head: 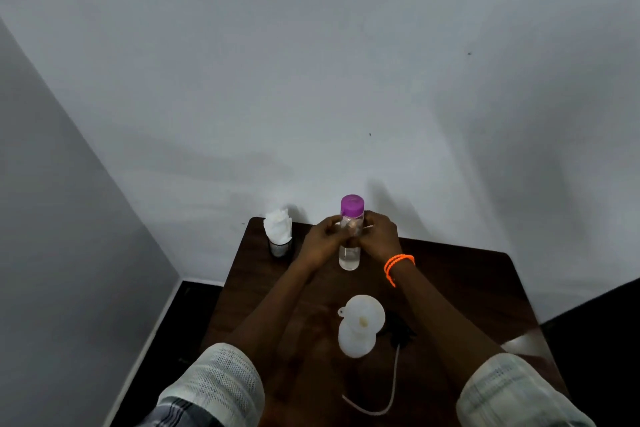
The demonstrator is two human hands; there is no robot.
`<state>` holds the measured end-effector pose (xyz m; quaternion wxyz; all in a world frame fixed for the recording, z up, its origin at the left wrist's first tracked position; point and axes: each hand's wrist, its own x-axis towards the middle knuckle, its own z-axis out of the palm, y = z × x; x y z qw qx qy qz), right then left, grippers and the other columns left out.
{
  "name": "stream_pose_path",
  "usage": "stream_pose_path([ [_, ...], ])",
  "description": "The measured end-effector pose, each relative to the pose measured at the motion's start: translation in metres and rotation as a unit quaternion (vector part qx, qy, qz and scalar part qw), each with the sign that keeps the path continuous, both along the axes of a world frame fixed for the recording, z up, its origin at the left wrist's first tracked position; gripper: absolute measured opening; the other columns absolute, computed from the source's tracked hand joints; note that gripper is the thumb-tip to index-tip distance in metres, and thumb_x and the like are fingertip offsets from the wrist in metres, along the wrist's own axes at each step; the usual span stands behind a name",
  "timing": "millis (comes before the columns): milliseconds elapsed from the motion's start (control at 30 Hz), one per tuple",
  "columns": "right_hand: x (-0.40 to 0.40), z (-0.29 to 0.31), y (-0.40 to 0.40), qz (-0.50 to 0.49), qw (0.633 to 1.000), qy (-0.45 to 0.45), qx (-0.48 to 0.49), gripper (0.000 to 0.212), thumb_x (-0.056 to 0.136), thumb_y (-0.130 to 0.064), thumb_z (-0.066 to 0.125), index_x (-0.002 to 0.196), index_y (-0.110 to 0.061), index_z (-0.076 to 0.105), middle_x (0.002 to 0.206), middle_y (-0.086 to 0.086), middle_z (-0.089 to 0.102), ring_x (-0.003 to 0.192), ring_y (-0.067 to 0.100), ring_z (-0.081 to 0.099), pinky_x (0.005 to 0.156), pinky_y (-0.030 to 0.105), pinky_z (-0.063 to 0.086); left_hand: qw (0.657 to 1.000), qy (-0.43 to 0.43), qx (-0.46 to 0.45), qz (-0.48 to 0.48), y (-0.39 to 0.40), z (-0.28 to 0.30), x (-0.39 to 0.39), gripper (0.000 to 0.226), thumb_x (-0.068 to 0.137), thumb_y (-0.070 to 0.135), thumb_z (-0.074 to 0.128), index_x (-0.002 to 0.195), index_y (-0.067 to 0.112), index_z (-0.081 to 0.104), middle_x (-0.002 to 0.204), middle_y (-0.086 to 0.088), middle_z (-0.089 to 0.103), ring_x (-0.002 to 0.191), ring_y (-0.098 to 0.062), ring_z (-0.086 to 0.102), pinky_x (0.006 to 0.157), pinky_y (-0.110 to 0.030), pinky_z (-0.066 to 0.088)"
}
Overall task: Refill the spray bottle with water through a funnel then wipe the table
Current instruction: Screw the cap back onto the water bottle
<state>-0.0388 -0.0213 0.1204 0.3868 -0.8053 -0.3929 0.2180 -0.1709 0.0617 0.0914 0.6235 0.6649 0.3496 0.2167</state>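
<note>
Both hands were wrapped around a clear plastic water bottle with a purple screw cap (351,232), standing at the far edge of the dark wooden table (467,288), toward 12 o'clock. The left hand (323,239) closed on it from 9 o'clock, the right hand (379,236), with orange cord bands on the wrist (398,265), from 3 o'clock; fingers of both were clamped on the upper body just below the cap.

Bottle upright, long axis vertical, cap pointing up and on. Water showed in the lower part.

White translucent spray bottle (356,340) stood near the middle of the table, toward 6 o'clock from the water bottle, with a white plastic funnel (363,315) seated in its neck. Black spray head (400,331) lay just beside it at 3 o'clock, its white dip tube (391,388) trailing toward the near edge. White tissues in a metal mesh cup (278,236) sat at 10 o'clock.

Risks, as judged:
- The forearms cross above the funnel; a low elbow could tip the top-heavy spray bottle.
- A careless pour could overflow the funnel.
- Dim, blurred view; whether the cap was loose could not be told.
</note>
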Motion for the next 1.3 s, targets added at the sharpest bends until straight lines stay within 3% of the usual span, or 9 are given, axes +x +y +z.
stream_pose_path([
  [133,-0.001,-0.031,0.024,-0.002,1.0,-0.013,-0.027,0.023,0.073,-0.02,0.084,0.095,-0.016,0.075,0.086,0.001,0.075,0.077,0.013,0.066,0.062,0.011,0.044,0.999,0.03,-0.034,-0.003,0.016,-0.033,-0.002,0.031,0.084,0.044,0.078,0.112,0.037,0.065,0.111,0.011,0.071,0.099,-0.002,0.067,0.09,-0.023,0.051],
  [200,-0.002,-0.046,0.035,-0.004,1.0,0.003,-0.028,0.02,0.078,-0.022,0.082,0.096,-0.016,0.075,0.09,0.004,0.077,0.081,0.014,0.067,0.064,0.014,0.044,0.998,0.029,-0.054,0.003,0.022,-0.046,-0.002,0.024,0.087,0.038,0.077,0.104,0.046,0.063,0.107,0.016,0.07,0.098,-0.002,0.066,0.088,-0.021,0.051],
  [300,-0.001,-0.068,0.052,-0.012,0.999,0.017,-0.046,0.025,0.079,-0.022,0.083,0.102,-0.016,0.076,0.099,0.008,0.077,0.094,0.021,0.071,0.079,0.023,0.045,0.994,0.026,-0.102,0.003,0.031,-0.067,-0.001,0.027,0.093,0.032,0.072,0.117,0.041,0.062,0.115,0.011,0.07,0.105,-0.007,0.067,0.085,-0.02,0.052],
  [433,0.001,-0.087,0.071,-0.019,0.997,0.018,-0.071,0.03,0.079,-0.022,0.083,0.107,-0.012,0.076,0.105,0.012,0.077,0.101,0.026,0.07,0.08,0.02,0.04,0.988,0.002,-0.155,0.008,0.046,-0.104,0.004,0.063,0.08,0.042,0.08,0.138,0.026,0.06,0.131,-0.005,0.068,0.119,-0.021,0.065,0.103,-0.043,0.053],
  [633,0.003,-0.107,0.094,-0.019,0.995,0.027,-0.095,0.038,0.078,-0.026,0.084,0.112,-0.012,0.075,0.11,0.014,0.076,0.108,0.028,0.069,0.083,0.021,0.042,0.987,0.016,-0.159,0.028,0.063,-0.12,0.008,0.052,0.088,0.028,0.071,0.139,0.028,0.058,0.119,-0.013,0.068,0.094,-0.015,0.065,0.064,-0.017,0.05],
  [800,0.003,-0.119,0.104,-0.013,0.994,0.023,-0.108,0.038,0.08,-0.025,0.082,0.115,-0.011,0.074,0.115,0.016,0.075,0.113,0.031,0.068,0.083,0.02,0.04,0.98,-0.015,-0.199,0.028,0.068,-0.125,0.009,0.034,0.098,0.015,0.065,0.124,0.036,0.062,0.12,0.0,0.069,0.103,-0.017,0.067,0.075,-0.024,0.055],
  [933,0.003,-0.125,0.107,-0.011,0.993,0.02,-0.115,0.038,0.082,-0.025,0.08,0.118,-0.013,0.073,0.117,0.015,0.074,0.114,0.031,0.067,0.083,0.02,0.038,0.975,-0.013,-0.222,0.026,0.071,-0.139,0.009,0.06,0.088,0.027,0.073,0.144,0.028,0.053,0.134,0.0,0.066,0.119,-0.023,0.066,0.102,-0.044,0.054],
  [1100,0.003,-0.123,0.106,-0.018,0.994,0.021,-0.103,0.04,0.083,-0.021,0.079,0.121,-0.011,0.071,0.118,0.015,0.074,0.115,0.031,0.066,0.085,0.02,0.038,0.97,0.024,-0.234,0.058,0.076,-0.177,0.015,0.096,0.066,0.063,0.086,0.147,0.031,0.047,0.144,-0.005,0.059,0.127,-0.029,0.061,0.107,-0.052,0.049],
  [1300,0.011,-0.117,0.084,-0.029,0.993,0.042,-0.108,0.055,0.071,-0.011,0.087,0.123,-0.009,0.068,0.109,0.013,0.073,0.101,0.025,0.068,0.095,0.032,0.052,0.961,0.041,-0.249,0.115,0.056,-0.127,0.002,0.064,0.092,0.032,0.071,0.149,0.022,0.043,0.136,-0.004,0.06,0.114,-0.024,0.063,0.076,-0.032,0.05],
])
